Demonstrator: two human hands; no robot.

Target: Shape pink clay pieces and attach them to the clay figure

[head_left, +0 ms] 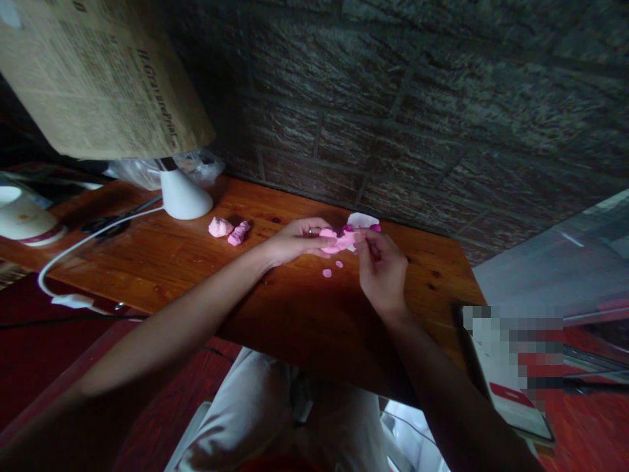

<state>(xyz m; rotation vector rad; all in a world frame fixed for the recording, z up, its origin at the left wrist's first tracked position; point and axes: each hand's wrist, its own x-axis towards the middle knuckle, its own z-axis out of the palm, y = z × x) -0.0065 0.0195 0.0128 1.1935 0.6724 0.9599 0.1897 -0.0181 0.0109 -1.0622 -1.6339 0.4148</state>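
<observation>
My left hand (295,241) and my right hand (383,272) meet over the middle of a wooden table (275,308). Between their fingertips they pinch a soft pink lump of clay (337,241). Both hands are closed on it, the right one gripping its right end. Two small pink bits (333,269) lie on the wood just below the hands. Behind the fingers rests a white sheet (362,219), with a darker magenta piece (375,227) at its edge. Two more pink clay lumps (229,230) sit further left.
A white lamp base (184,195) with a newspaper-print shade (98,78) stands at the back left, its white cable (73,252) trailing over the table edge. A brick-patterned wall (417,118) runs behind. A white bowl-like object (22,219) sits far left. A phone (511,380) lies at the right edge.
</observation>
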